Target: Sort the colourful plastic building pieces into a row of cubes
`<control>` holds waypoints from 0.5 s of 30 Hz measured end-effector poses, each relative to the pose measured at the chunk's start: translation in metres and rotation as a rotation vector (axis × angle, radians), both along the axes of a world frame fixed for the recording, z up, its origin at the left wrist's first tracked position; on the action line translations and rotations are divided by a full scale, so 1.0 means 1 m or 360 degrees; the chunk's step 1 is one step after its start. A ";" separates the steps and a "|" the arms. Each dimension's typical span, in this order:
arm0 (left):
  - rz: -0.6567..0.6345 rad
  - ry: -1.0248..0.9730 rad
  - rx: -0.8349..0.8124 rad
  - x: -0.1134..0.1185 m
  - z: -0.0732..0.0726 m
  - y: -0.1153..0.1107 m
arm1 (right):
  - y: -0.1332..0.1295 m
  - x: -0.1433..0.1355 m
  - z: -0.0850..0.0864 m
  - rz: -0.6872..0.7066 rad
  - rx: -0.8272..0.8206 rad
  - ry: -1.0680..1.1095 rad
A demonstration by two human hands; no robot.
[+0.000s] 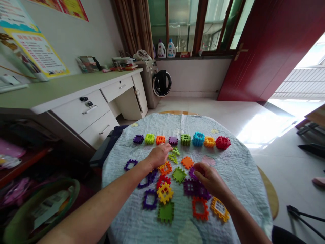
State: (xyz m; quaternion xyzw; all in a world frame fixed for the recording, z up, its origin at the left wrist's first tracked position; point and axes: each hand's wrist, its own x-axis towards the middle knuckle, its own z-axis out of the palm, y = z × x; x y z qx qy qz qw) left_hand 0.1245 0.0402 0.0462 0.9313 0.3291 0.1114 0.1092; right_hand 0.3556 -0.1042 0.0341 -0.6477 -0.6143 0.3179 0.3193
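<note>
Across the far part of the cloth, block stacks stand in a row, among them a light purple stack (173, 140), an orange stack (160, 139) and a red stack (223, 142). My left hand (159, 155) has its fingers together just in front of the light purple stack, beside lime pieces (173, 158); what they hold, if anything, is hidden. My right hand (207, 174) is closed on a purple piece (192, 173), right of a green square (179, 175). Loose pieces nearer me include a yellow one (165, 193), a purple pair (194, 187) and a red-orange frame (200, 208).
A pale blue cloth (127, 217) covers the round table. Beyond it are a desk (83, 84) on the left, a washing machine (149, 81) with its door open, and a red door (251, 51). A green basket (15, 223) stands at lower left.
</note>
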 end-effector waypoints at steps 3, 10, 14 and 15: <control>0.0102 0.0021 0.0000 0.010 -0.012 0.003 | -0.001 0.000 0.001 -0.0007 -0.0007 -0.0026; 0.0294 0.0190 -0.0063 0.021 -0.018 0.014 | -0.001 0.001 0.005 0.0034 0.0034 -0.0146; 0.0335 0.0243 -0.0053 0.023 -0.017 0.021 | -0.002 0.002 0.006 0.0062 0.0058 -0.0212; 0.0338 0.0249 -0.0055 0.024 -0.016 0.022 | -0.002 0.002 0.006 0.0065 0.0062 -0.0219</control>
